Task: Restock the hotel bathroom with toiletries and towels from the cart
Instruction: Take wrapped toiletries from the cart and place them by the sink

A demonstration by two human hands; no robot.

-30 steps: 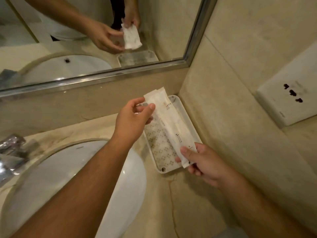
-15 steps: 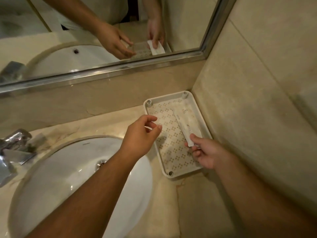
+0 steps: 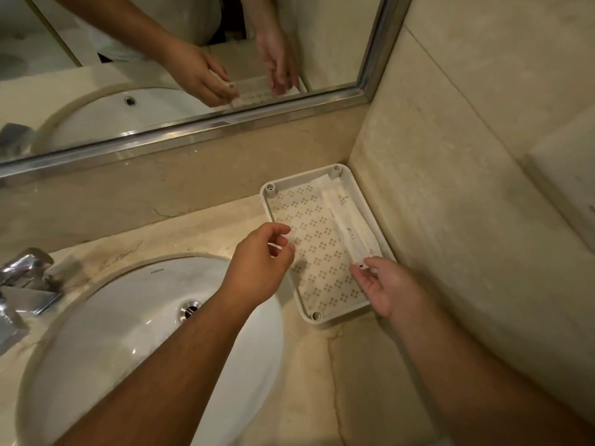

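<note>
Toiletry packet (image 3: 349, 220) lay lengthwise along the right side of the tray (image 3: 302, 178), and the right hand (image 3: 389, 291) touched its near end with almost straight fingers. The left hand (image 3: 257, 268), fingers curled, pinched a small pale item (image 3: 294, 235) over the tray's left edge; what it was I could not tell. The tray sat in the corner of a beige marble counter (image 3: 193, 233), beside a white basin (image 3: 145, 317), below a mirror (image 3: 161, 43). The packet was long, white, with small print.
</note>
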